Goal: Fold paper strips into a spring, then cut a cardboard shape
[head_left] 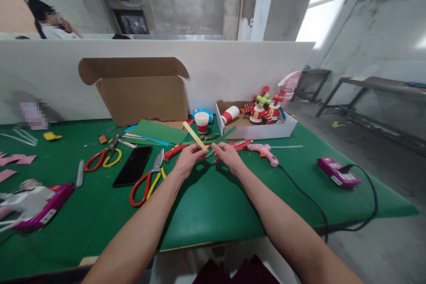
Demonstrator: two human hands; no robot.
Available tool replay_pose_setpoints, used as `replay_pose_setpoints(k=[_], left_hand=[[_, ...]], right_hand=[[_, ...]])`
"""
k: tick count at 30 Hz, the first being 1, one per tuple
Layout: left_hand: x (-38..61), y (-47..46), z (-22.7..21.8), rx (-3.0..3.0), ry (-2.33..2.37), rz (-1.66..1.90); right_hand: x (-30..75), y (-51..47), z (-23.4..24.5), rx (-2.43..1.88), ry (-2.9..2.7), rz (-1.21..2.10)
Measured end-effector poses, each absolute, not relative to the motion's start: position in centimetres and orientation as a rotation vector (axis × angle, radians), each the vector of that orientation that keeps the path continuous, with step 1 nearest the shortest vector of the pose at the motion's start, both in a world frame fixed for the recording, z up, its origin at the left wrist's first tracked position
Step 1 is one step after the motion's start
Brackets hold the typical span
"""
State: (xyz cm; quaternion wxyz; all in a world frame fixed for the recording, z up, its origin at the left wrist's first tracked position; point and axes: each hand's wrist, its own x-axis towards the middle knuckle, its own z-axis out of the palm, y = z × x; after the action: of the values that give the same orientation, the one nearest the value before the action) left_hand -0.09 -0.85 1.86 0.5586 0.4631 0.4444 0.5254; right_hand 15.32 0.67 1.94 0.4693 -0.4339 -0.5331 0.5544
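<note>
My left hand [191,159] pinches the lower end of a pale yellow paper strip [194,135], which slants up to the left. Between the fingertips of my right hand [229,157] is a green paper strip [229,133], slanting up to the right. Both hands are held close together above the table, and the strips' lower ends come near each other; whether they touch I cannot tell. Just behind the hands lie a folded coil strip [211,136] and a red-and-white paper cup [201,122]. A pink glue gun [265,152] rests right of my right hand.
Scissors [146,183], a black phone [133,166] and more scissors [105,158] lie left on the green table. Coloured paper [161,132] lies before an open cardboard box [146,100]. A white tray [262,132] holds cup figures. Purple power strips [338,173] sit right and left.
</note>
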Motion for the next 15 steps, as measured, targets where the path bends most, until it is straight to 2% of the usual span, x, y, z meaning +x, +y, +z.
replay_pose_setpoints(k=[9,15], left_hand=[[-0.1,-1.0,1.8,1.153,0.999,1.182],[-0.4,-1.0,2.2,1.127,1.010,1.183]], right_hand=[[15.6,0.8,1.6,-1.115,-1.502,1.126],[17.1,1.7,2.3,-1.085,-1.403,1.012]])
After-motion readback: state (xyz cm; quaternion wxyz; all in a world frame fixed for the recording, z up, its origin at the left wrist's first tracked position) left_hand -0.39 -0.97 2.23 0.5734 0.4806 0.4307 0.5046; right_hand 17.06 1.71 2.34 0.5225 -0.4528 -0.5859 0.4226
